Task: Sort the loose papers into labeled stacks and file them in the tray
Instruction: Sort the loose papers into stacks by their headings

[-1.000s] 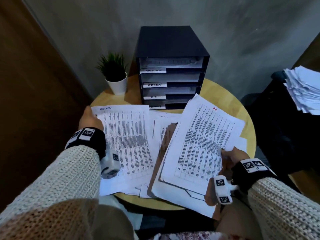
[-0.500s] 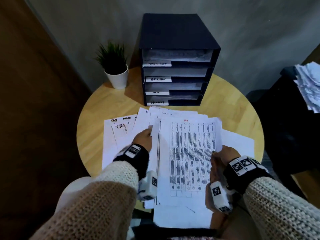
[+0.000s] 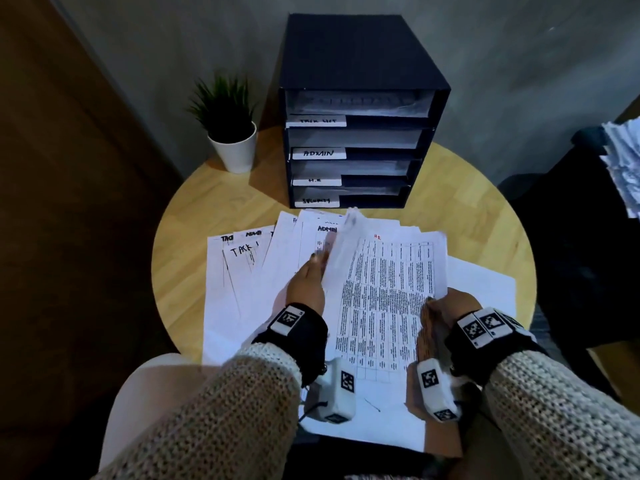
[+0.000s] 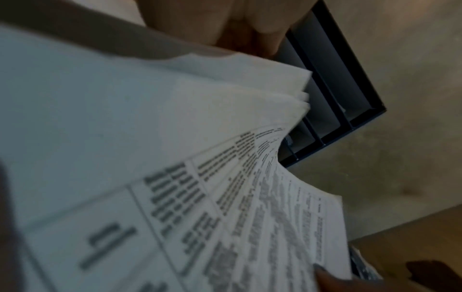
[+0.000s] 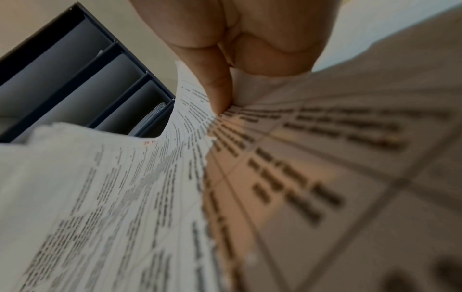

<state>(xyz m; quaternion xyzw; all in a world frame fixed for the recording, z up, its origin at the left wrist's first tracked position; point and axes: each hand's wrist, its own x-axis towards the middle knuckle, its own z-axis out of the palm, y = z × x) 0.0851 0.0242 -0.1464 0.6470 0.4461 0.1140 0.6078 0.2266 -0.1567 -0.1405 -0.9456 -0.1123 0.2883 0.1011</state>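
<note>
A dark file tray (image 3: 360, 64) with slots labelled TASK LIST, ADMIN, H.R and SECURITY stands at the back of the round table; it also shows as the file tray (image 4: 332, 89) and the file tray (image 5: 62, 79). Printed sheets marked HR (image 3: 384, 299) lie in front of me over other papers. My right hand (image 3: 445, 306) pinches their right edge, thumb on top (image 5: 220, 83). My left hand (image 3: 306, 282) holds their left edge, where one sheet curls up, blurred. To the left lie sheets headed TASK (image 3: 239, 268) and ADMIN (image 3: 323, 230).
A small potted plant (image 3: 230, 133) stands left of the tray. The wooden table (image 3: 207, 209) shows bare between the papers and the plant. Another heap of papers (image 3: 623, 161) rests on something dark at the far right. A brown panel runs along the left.
My left hand has laid the ADMIN sheet down at the left and come to the HR sheets' left edge. The HR sheets have dropped closer to the table, and their left edge now curls up.
</note>
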